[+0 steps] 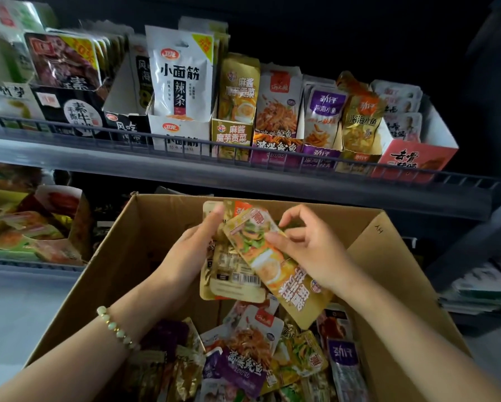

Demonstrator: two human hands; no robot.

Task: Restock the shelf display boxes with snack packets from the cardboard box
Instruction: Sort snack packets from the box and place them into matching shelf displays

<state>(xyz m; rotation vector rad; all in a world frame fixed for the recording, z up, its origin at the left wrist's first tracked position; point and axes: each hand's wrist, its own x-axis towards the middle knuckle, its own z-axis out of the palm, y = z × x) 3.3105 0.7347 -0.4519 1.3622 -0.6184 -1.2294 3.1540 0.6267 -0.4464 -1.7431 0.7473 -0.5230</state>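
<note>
Upper shelf [243, 172]: your white packet [181, 79] reads 小面筋 辣条, and the gold display box [231, 137] just right of it reads 麻酱 魔芋贡菜. Toward the shelf's right edge, a purple packet [326, 108] and a yellow packet [359, 117] both read 劲仔 深海小鱼. Cardboard box [388, 256]: "HY" is written upside down near its far right corner, and a loose packet [342, 351] by the right wall reads 劲仔.

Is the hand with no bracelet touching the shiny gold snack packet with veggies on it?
Touching. The head view shows the right hand pinching the gold snack packet, a fingertip flat on its printed front.
</note>
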